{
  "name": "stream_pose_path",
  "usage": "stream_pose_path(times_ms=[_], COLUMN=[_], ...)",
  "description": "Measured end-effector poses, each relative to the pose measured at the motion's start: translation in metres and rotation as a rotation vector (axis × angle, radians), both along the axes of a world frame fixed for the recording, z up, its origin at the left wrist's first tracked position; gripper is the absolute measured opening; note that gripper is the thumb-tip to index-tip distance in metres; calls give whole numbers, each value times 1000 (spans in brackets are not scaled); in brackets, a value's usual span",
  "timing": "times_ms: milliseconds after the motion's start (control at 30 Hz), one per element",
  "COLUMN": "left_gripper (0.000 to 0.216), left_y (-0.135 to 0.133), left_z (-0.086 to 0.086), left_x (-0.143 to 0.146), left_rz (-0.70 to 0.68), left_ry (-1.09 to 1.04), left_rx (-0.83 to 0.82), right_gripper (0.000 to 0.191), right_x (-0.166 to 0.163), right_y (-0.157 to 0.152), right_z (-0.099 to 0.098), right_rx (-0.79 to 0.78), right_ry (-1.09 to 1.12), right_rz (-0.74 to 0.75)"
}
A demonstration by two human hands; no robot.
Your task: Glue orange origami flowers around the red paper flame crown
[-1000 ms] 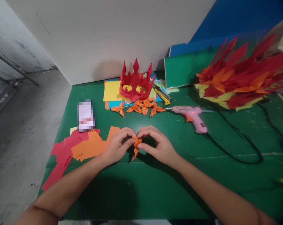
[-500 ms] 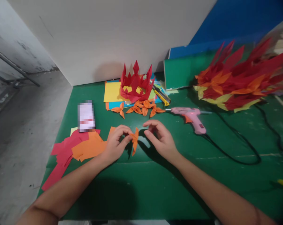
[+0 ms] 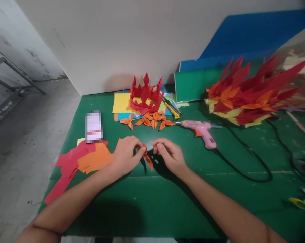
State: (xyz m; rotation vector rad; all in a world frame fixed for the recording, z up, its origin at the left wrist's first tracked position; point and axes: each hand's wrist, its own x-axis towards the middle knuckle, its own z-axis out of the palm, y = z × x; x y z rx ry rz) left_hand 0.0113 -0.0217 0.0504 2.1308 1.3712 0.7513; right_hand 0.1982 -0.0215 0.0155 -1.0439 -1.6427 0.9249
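My left hand (image 3: 125, 157) pinches a small folded orange paper piece (image 3: 147, 157) just above the green table (image 3: 152, 199). My right hand (image 3: 167, 154) hovers close on the piece's right, fingers curled, apart from the paper and holding nothing I can see. Several finished orange folded pieces (image 3: 148, 120) lie further back, in front of a red paper crown (image 3: 145, 95) that stands on a stack of coloured sheets (image 3: 122, 103).
Cut red and orange paper squares (image 3: 81, 160) lie at the left beside a blurred card (image 3: 93, 127). A pink glue gun (image 3: 201, 129) with a black cord (image 3: 245, 168), a yellow utility knife (image 3: 170, 107) and a big red-orange paper flame piece (image 3: 245, 94) are at the right.
My right hand let go of the orange piece and drew slightly away; my left hand keeps it and has turned it. The view tilted a little.
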Motion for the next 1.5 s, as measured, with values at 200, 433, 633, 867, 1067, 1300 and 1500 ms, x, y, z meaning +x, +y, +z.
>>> stream_pose_path(times_ms=[200,433,633,867,1067,1300,1500], left_gripper=[22,47,57,54,53,65,50], left_y=[33,76,72,65,-3,-52,-64], left_z=[4,-20,-17,-19,10,-5,-36], left_x=[-3,1,29,41,9,-50,-72], left_rz=[45,128,119,58,-333,-172,-96], left_ry=[115,511,561,466,242,430,683], left_rx=[60,127,92,33,-126,-13,155], right_gripper=[15,19,37,43,42,43,37], right_x=[11,31,29,11,32,65,44], right_y=[4,14,50,85,28,-7,46], right_z=[-3,9,10,9,30,63,60], right_rx=[106,338,368,258,127,12,234], right_ry=[124,-289,-627,-941,-952,-833,-728], right_rz=[-224,-91,-183,-69,216,307,-23])
